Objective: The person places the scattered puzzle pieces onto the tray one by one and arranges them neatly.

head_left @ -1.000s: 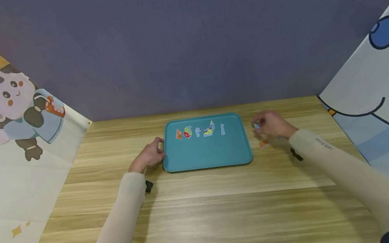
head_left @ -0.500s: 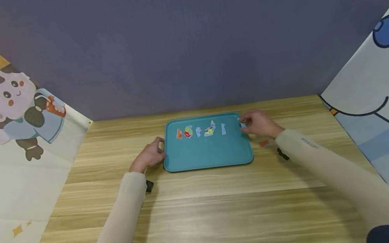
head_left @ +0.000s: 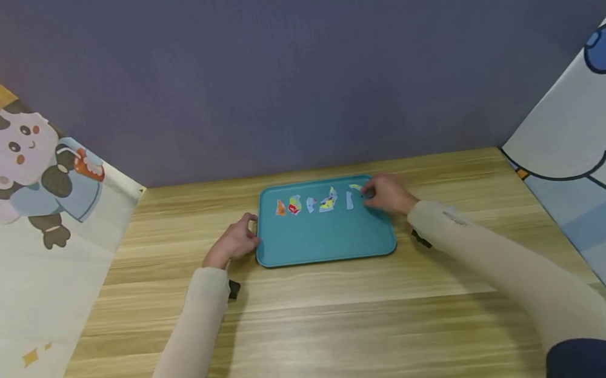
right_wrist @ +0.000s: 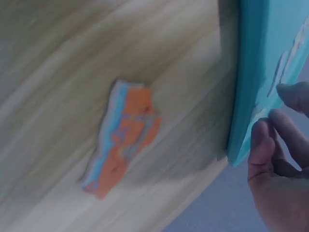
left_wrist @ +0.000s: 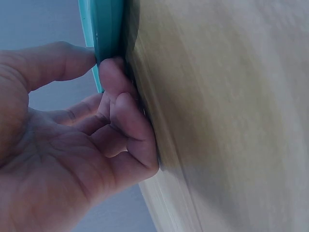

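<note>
A teal tray point(head_left: 324, 235) lies on the table with a row of small torn-edged puzzle pieces along its far part: an orange one point(head_left: 280, 207), a red and green one point(head_left: 294, 205), a yellow and grey one point(head_left: 328, 201) and several more. At the tray's left edge, my left hand point(head_left: 235, 239) holds the rim, thumb point(left_wrist: 72, 63) on top and fingers curled under it. Over the tray's right end, my right hand point(head_left: 388, 194) pinches a pale yellowish puzzle piece point(head_left: 356, 187), which sticks out past its fingertips to the right of the pale blue strip point(head_left: 349, 201).
An orange and blue puzzle piece point(right_wrist: 128, 140) lies on the wood-grain table point(head_left: 317, 333) right of the tray, behind my right forearm in the head view. A dark blue wall point(head_left: 292, 74) rises behind the table; cartoon-printed panels point(head_left: 13, 253) flank it.
My right hand has carried the small piece leftward from the table beside the tray to over the tray's right end. My left hand stays at the left rim.
</note>
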{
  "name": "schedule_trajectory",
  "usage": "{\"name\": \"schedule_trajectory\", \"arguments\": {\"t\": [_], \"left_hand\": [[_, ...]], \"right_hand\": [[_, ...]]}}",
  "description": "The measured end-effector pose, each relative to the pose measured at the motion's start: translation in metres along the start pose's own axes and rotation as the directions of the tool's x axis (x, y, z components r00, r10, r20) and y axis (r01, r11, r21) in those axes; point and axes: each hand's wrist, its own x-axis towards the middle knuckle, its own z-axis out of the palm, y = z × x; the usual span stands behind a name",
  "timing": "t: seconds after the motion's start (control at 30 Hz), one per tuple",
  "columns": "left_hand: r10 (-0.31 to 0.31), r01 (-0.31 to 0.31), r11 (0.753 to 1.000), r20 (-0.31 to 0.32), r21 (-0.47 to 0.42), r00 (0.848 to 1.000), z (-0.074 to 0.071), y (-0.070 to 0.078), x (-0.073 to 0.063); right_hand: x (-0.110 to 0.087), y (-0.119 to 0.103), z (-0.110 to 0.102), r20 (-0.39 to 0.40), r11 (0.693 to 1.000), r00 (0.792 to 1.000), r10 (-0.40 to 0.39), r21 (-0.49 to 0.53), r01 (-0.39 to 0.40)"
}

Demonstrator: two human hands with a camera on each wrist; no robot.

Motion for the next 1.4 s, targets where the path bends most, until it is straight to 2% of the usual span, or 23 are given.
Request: {"name": "schedule_trajectory", "arguments": {"t": [0.17,0.43,0.63,0.83,1.03,1.27,1.4], "left_hand": [[0.012,-0.012,1.000,-0.001,-0.002,1.000,0.001,0.001,0.000],[-0.001,0.001,1.000,0.005,-0.015,1.000,0.002,0.002,0.000],[0.006,-0.006,1.000,0.000,-0.016,1.000,0.002,0.002,-0.001],[0.015,-0.015,1.000,-0.006,-0.012,1.000,0.001,0.001,-0.001],[0.009,-0.009,1.000,-0.005,-0.016,1.000,0.000,0.001,-0.002],[-0.003,0.003,1.000,-0.006,-0.014,1.000,0.000,0.000,-0.002],[-0.001,0.001,1.000,-0.008,-0.013,1.000,0.001,-0.001,-0.002]], "right_hand": [[0.003,-0.003,0.001,0.028,0.999,0.999,0.042,-0.001,-0.042],[0.003,-0.008,-0.002,0.016,0.995,0.996,0.088,-0.057,-0.087],[0.003,-0.009,0.001,0.025,0.989,0.989,0.144,-0.049,-0.143],[0.000,-0.010,0.001,0.016,0.986,0.986,0.164,-0.024,-0.163],[-0.007,-0.011,-0.002,0.008,0.991,0.991,0.136,0.004,-0.136],[-0.015,-0.005,-0.011,-0.010,0.990,0.994,0.110,0.091,-0.109],[-0.019,0.001,-0.017,-0.011,0.992,0.996,0.093,0.086,-0.092]]}}
